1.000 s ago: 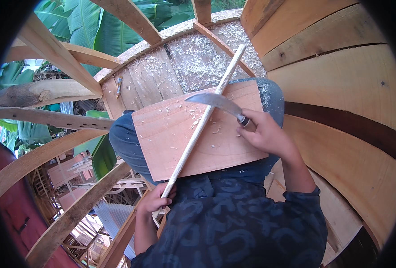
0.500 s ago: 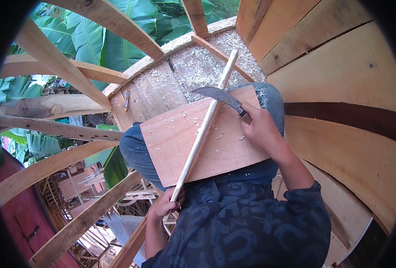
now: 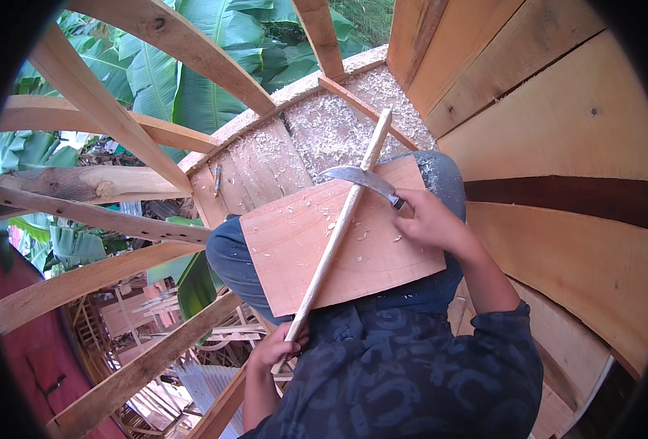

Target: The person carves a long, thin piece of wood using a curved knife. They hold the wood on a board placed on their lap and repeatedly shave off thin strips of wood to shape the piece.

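A pale peeled wooden stick (image 3: 333, 245) runs slantwise across a flat reddish-brown board (image 3: 393, 252) that lies over my lap. My left hand (image 3: 280, 347) is closed round the stick's near end, beside my dark shirt. In my right hand (image 3: 430, 219) is a curved sickle-like knife (image 3: 359, 175), gripped by its dark handle. Its grey blade crosses over the upper part of the stick, touching or just above it. A few thin shavings are scattered on the board.
Pale wood shavings (image 3: 331, 121) cover the plank floor beyond my knees. A thin wooden strip (image 3: 368, 110) and a small marker-like tube (image 3: 216, 180) lie there. Plank walls (image 3: 551, 117) rise at the right. Open wooden beams (image 3: 97, 212) stand at the left, with large green leaves (image 3: 211, 73) beyond.
The view has shifted slightly, so everything sits a little lower and to the right. Both hands keep their grips, and the blade still lies across the stick's upper part.
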